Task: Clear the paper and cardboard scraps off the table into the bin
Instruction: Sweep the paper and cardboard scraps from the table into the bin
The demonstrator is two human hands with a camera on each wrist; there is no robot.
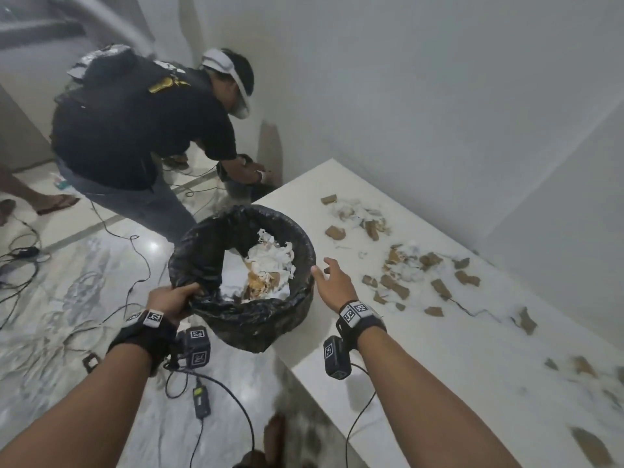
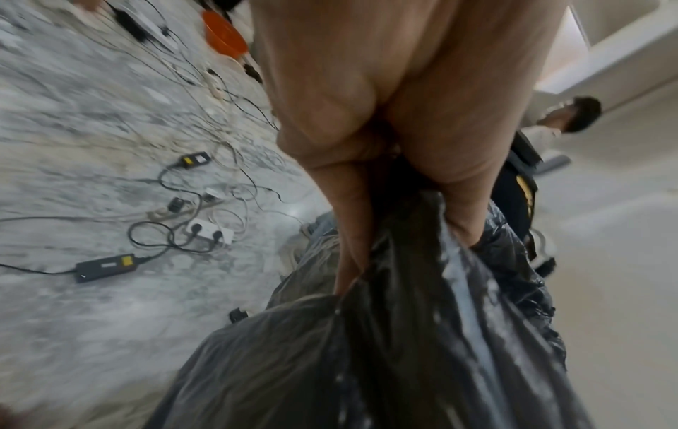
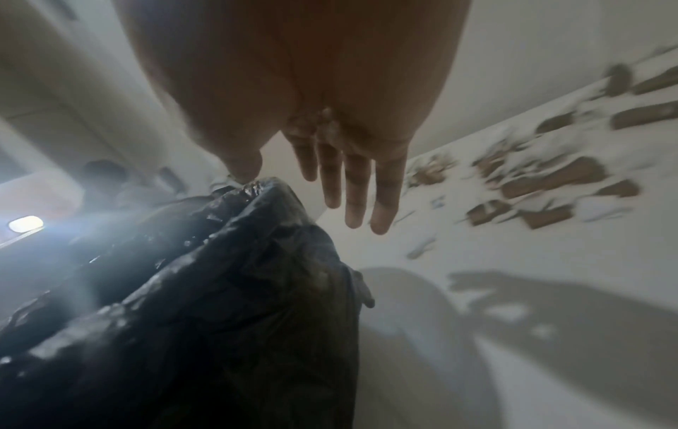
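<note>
A round bin (image 1: 202,258) lined with a black plastic bag (image 2: 422,333) hangs at the left edge of the white table (image 1: 439,349). White paper and brown cardboard scraps (image 1: 266,275) lie inside it. My left hand (image 1: 175,298) grips the near rim through the bag (image 3: 238,275). My right hand (image 1: 332,282) hovers open just right of the bin, fingers (image 3: 352,188) straight, thumb at the rim. More brown cardboard and white paper scraps (image 1: 405,265) lie scattered along the table; in the right wrist view these scraps (image 3: 550,180) appear blurred.
Another person (image 1: 135,123) bends over beyond the bin near the table's far corner. Cables and power adapters (image 2: 106,265) litter the marble floor (image 1: 84,265) on the left. An orange bowl (image 2: 224,36) lies farther off. A white wall (image 1: 439,96) runs behind the table.
</note>
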